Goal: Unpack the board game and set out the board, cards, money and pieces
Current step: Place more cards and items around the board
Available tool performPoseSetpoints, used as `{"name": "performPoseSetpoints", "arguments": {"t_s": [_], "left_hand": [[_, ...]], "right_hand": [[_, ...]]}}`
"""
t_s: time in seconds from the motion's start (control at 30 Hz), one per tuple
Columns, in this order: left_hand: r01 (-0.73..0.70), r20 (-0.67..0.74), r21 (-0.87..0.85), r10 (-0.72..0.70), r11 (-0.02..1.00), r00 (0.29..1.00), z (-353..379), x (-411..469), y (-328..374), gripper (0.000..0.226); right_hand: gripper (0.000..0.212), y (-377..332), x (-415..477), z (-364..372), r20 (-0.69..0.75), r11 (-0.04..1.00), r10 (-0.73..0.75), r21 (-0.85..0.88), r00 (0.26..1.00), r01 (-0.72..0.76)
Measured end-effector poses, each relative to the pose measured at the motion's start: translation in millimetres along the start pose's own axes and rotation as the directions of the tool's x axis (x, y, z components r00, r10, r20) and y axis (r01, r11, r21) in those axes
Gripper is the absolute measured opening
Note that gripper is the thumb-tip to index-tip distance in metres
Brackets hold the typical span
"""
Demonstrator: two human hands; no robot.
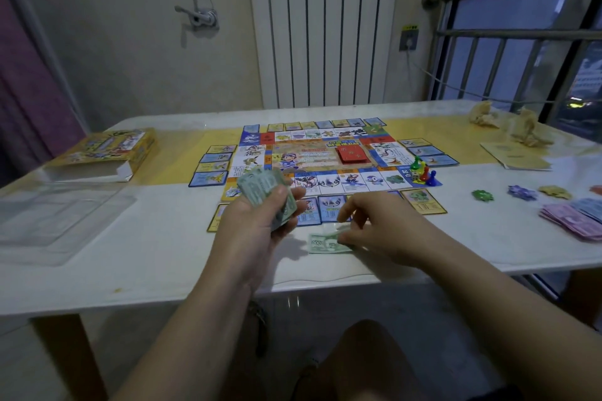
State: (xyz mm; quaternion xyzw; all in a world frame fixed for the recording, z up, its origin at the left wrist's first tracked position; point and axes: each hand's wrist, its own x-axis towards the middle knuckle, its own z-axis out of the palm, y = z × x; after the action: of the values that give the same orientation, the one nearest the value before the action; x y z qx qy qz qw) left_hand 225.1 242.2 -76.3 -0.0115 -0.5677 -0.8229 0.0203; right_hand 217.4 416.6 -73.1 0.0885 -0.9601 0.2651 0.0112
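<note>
The table (pixel 146 254) carries the board (pixel 325 156) laid flat at its middle, ringed by property cards (pixel 213 169). The yellow box (pixel 104 153) and a clear tray (pixel 55 221) lie off to the left. A red deck (pixel 352 153) sits on the board, coloured pawns (pixel 423 171) stand at its near right corner, and a pile of pink and blue money (pixel 576 218) lies far right. The left hand (pixel 260 221) grips a wad of green notes (pixel 260 189), raised above the near card row. One green note (pixel 325 242) lies flat between the hands, its long axis running along the table's near edge. The right hand (pixel 374 225) is the nearer; its curled fingers pinch the note's right end. The next note from the wad probably travels right and down onto it.
</note>
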Motion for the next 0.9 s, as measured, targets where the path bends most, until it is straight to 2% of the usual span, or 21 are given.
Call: {"name": "performPoseSetpoints", "arguments": {"t_s": [0.07, 0.13, 0.2, 0.27, 0.3, 0.47, 0.6, 0.7, 0.77, 0.83, 0.9], "left_hand": [[0.003, 0.046, 0.110, -0.008, 0.994, 0.999, -1.0, 1.3, 0.4, 0.010], [0.000, 0.107, 0.239, -0.027, 0.971, 0.994, -0.6, 3.7, 2.6, 0.008], [-0.009, 0.170, 0.355, -0.056, 0.935, 0.984, 4.2, 7.3, 7.7, 0.007], [-0.028, 0.226, 0.437, -0.080, 0.899, 0.971, 12.9, 13.0, 14.5, 0.006], [-0.040, 0.257, 0.463, -0.091, 0.885, 0.962, 18.7, 16.4, 17.9, 0.005], [-0.134, 0.385, 0.560, -0.113, 0.818, 0.916, 50.2, 40.4, 29.7, 0.004], [-0.076, 0.330, 0.543, -0.129, 0.837, 0.935, 72.3, 64.7, 30.9, 0.014], [0.090, 0.231, 0.408, -0.198, 0.908, 0.952, 91.1, 83.5, 34.7, 0.016], [0.195, 0.202, 0.326, -0.270, 0.925, 0.942, 104.5, 96.8, 36.6, 0.020], [0.233, 0.201, 0.291, -0.298, 0.928, 0.933, 114.7, 108.5, 36.1, 0.025], [0.241, 0.220, 0.288, -0.310, 0.927, 0.925, 124.7, 121.2, 33.0, 0.023]], "right_hand": [[0.026, 0.3, -0.4, 1.2, -0.052, 0.998, -0.024, -0.052, 0.998, 0.021], [0.021, -0.6, -0.6, -6.4, -0.130, 0.997, -0.074, 0.002, 0.989, 0.075], [0.015, -3.9, 1.4, -20.8, -0.191, 0.965, -0.079, 0.232, 0.978, 0.123], [0.019, -8.2, 5.3, -35.9, -0.169, 0.860, -0.061, 0.491, 0.984, 0.138], [0.021, -9.2, 8.4, -41.0, -0.153, 0.828, -0.065, 0.544, 0.986, 0.139], [0.017, -5.3, 26.2, -63.2, -0.206, 0.840, -0.080, 0.513, 0.975, 0.177], [0.018, 16.6, 35.9, -88.1, -0.103, 0.828, -0.050, 0.552, 0.993, 0.099], [0.012, 42.3, 49.4, -104.2, -0.050, 0.790, 0.052, 0.613, 0.997, -0.011], [0.019, 67.2, 68.5, -113.7, -0.139, 0.775, 0.197, 0.628, 0.970, -0.067], [0.017, 97.6, 90.4, -119.3, -0.259, 0.733, 0.371, 0.671, 0.892, -0.110], [0.016, 133.2, 113.3, -123.6, -0.373, 0.729, 0.508, 0.666, 0.776, -0.158]]}}
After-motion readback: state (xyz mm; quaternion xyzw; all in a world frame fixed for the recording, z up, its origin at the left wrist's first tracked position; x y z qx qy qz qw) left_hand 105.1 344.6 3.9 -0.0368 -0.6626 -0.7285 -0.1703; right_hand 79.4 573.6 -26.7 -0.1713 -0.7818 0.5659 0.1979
